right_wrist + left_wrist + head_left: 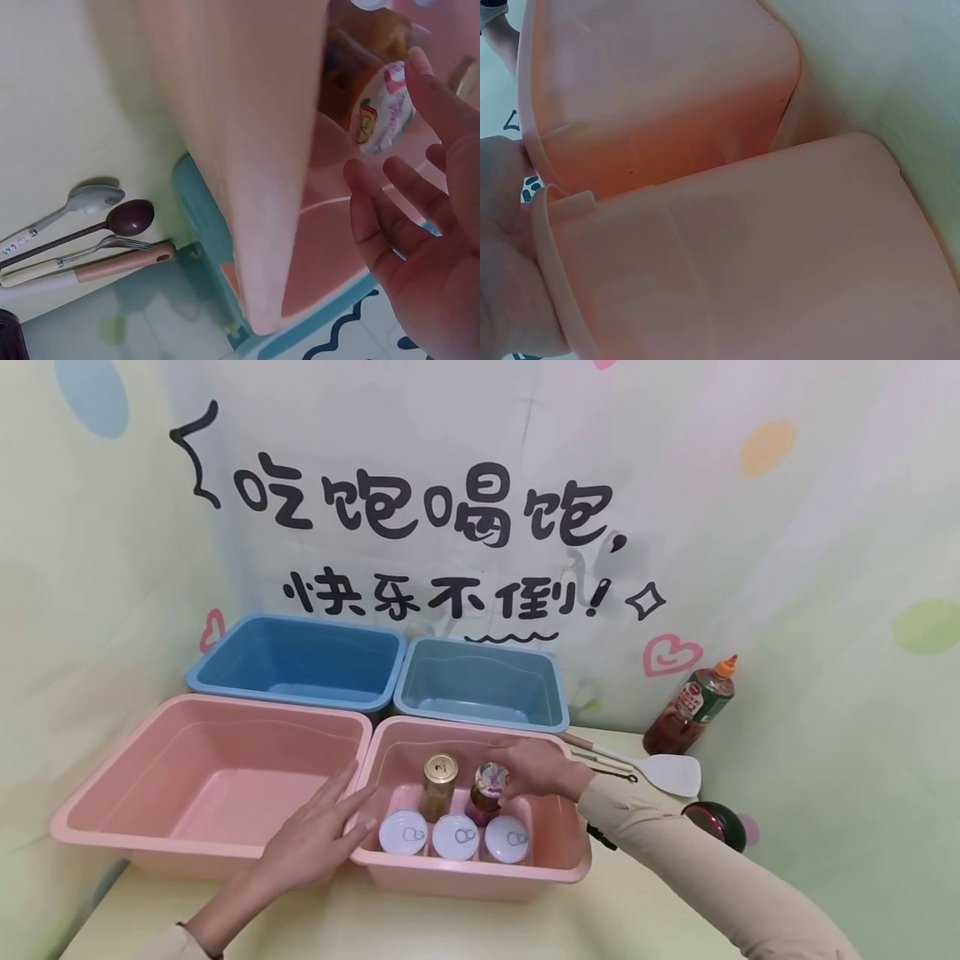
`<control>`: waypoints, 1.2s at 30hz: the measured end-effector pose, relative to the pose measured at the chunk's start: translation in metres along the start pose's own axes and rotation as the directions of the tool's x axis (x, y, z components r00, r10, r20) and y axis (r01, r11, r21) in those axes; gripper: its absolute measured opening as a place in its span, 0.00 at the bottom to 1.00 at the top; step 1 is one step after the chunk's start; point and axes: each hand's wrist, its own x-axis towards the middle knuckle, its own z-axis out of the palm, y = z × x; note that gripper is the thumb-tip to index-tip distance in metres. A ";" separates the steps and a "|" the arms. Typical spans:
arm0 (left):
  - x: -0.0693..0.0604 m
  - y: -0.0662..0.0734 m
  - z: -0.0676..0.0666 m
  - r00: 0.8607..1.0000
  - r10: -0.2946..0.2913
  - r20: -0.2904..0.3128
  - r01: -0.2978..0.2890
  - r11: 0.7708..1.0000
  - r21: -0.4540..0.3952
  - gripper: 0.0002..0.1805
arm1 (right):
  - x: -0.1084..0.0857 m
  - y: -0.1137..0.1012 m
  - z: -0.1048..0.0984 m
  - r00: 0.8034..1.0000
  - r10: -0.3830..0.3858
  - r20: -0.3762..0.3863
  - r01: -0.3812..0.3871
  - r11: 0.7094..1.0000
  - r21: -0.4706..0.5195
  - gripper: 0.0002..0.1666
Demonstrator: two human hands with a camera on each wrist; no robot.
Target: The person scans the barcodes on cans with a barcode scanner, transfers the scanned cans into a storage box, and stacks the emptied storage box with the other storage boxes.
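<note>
My right hand (536,768) reaches into the right pink bin (465,883), beside a jar (491,779) with a printed lid. In the right wrist view its fingers are spread and slightly bent, and the thumb tip lies at the edge of the jar lid (384,112); firm contact cannot be made out. Left of the jar stands a can with a gold top (440,768). In front are three containers with white pull-tab lids (455,837). My left hand (318,835) rests, fingers extended, over the adjoining rims of the right bin and the left pink bin (247,739).
Behind the pink bins stand a dark blue bin (300,627) and a lighter blue bin (480,647). To the right lie a white spatula (671,774), a brown spoon (131,217), a grey spoon (94,199) and a fork (120,242). A red sauce bottle (686,710) stands near the wall.
</note>
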 end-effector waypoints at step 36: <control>0.001 0.002 0.004 0.998 -0.039 -0.039 0.042 0.997 0.062 0.26 | 0.009 -0.010 0.029 0.984 0.178 -0.032 -0.178 0.984 0.008 0.30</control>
